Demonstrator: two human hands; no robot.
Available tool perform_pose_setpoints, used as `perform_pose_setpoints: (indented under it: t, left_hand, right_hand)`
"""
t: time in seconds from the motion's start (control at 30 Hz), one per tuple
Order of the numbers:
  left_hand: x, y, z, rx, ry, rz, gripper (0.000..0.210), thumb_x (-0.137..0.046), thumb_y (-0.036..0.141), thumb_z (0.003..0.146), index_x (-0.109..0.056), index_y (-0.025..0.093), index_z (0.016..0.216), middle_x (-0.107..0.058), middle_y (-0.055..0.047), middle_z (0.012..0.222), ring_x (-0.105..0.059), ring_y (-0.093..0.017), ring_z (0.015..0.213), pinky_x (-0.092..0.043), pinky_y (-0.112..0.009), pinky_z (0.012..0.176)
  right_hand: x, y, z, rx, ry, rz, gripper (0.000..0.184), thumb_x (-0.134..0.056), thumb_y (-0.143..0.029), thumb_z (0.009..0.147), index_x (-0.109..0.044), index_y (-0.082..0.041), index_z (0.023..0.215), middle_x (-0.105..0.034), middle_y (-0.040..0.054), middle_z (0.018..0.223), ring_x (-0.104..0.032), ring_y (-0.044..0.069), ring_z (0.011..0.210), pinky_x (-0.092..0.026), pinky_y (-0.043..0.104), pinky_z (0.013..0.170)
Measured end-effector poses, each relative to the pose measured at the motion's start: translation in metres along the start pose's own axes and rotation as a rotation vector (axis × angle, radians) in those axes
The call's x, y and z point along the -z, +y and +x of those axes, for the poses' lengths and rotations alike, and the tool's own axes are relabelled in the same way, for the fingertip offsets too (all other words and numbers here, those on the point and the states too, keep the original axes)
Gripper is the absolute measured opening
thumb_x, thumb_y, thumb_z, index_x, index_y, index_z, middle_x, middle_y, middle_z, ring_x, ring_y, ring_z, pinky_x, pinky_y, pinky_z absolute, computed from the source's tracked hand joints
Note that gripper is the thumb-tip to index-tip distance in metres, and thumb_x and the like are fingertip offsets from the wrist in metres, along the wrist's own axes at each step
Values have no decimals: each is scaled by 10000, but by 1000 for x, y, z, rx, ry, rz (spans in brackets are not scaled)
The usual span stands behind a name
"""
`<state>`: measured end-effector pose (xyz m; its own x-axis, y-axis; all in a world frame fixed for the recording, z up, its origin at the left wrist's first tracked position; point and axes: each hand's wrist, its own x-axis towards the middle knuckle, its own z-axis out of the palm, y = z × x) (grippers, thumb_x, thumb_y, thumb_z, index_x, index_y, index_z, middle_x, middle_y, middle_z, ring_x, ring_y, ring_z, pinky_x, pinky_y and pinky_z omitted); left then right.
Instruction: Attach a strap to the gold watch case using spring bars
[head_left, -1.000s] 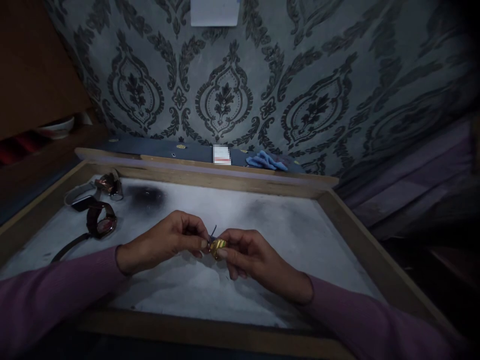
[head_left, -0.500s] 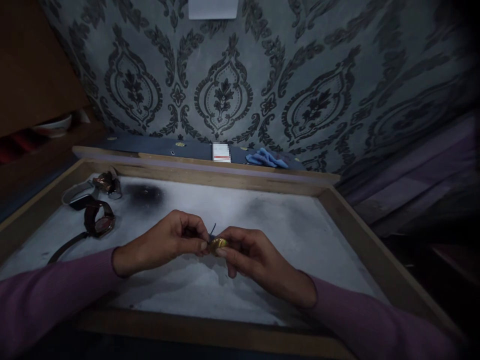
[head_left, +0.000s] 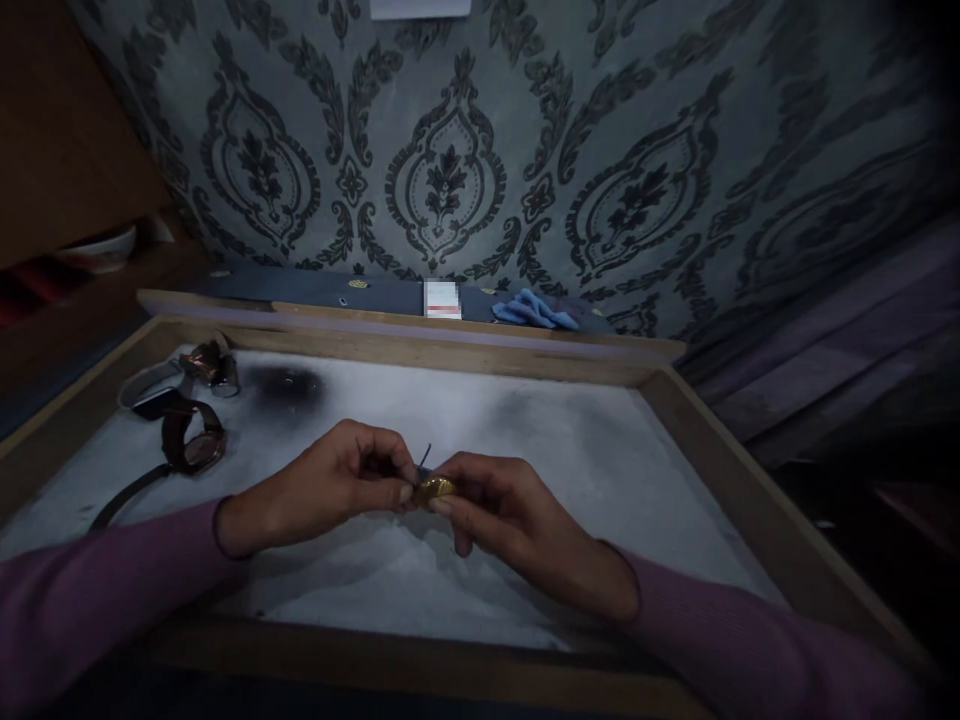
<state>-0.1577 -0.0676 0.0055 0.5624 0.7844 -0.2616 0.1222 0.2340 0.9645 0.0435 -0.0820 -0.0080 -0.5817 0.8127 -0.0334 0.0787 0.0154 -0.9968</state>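
Observation:
Over the middle of the tray, my right hand (head_left: 502, 510) pinches a small shiny gold-coloured rounded piece (head_left: 435, 489) between thumb and fingers. My left hand (head_left: 345, 485) meets it from the other side, thumb and forefinger closed at the piece's left edge. What sits between the left fingertips is too small and dark to make out. A thin dark stick (head_left: 425, 455) juts up just behind the fingertips. To the left lie a wristwatch with a dark strap (head_left: 193, 440) and a second watch (head_left: 211, 362) farther back.
A wooden-rimmed tray (head_left: 420, 350) with a white, smudged bottom lies under my hands. Beside the watches is a pale looped strap (head_left: 154, 385). Behind the tray rest a small white box (head_left: 442, 299) and a crumpled blue cloth (head_left: 534, 309), in front of a patterned wall (head_left: 450, 130).
Both hands keep nearly the same pinch at the gold-coloured piece. Its shine has changed slightly, and the whole view has shifted a little.

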Motion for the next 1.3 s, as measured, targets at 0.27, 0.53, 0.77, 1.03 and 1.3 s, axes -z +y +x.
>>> perform_pose_setpoints:
  t: [0.27, 0.53, 0.77, 1.03, 1.3]
  left_hand:
    - [-1, -1, -2, -15, -11, 72, 92, -664, 215, 744, -615, 140, 728, -586, 14, 688, -510, -102, 648, -389, -206, 593]
    - [0, -1, -1, -20, -7, 87, 122, -670, 234, 743, -605, 132, 724, -589, 5, 692, -511, -109, 660, -389, -216, 607]
    - [1, -1, 1, 2, -13, 63, 141, -684, 236, 723, -602, 125, 697, -588, 5, 661, -501, -103, 632, -379, -216, 590]
    - [3, -4, 3, -7, 6, 116, 137, -670, 232, 718, -610, 115, 680, -586, 13, 593, -499, -95, 577, -376, -217, 563]
    - [4, -15, 7, 49, -18, 71, 104, -666, 209, 686, -608, 124, 669, -628, 6, 603, -558, -101, 570, -443, -231, 590]
  right_hand:
    - [-1, 3, 1, -42, -9, 68, 236, -662, -375, 840, -635, -142, 810, -560, -30, 671, -517, 62, 513, -438, 193, 478]
    - [-3, 4, 2, -92, 9, 125, 216, -692, -344, 821, -625, -140, 800, -547, -50, 595, -486, 50, 464, -376, 174, 422]
    - [-5, 13, 5, -143, 2, 152, 277, -670, -408, 831, -601, -142, 800, -550, -49, 497, -482, 55, 416, -345, 156, 384]
    - [-6, 16, 6, -182, -16, 202, 308, -678, -432, 815, -585, -145, 758, -554, -49, 483, -492, 55, 386, -357, 154, 370]
    - [-8, 23, 7, -185, 35, 233, 301, -714, -386, 788, -512, -182, 880, -629, -42, 672, -523, 35, 375, -341, 118, 322]
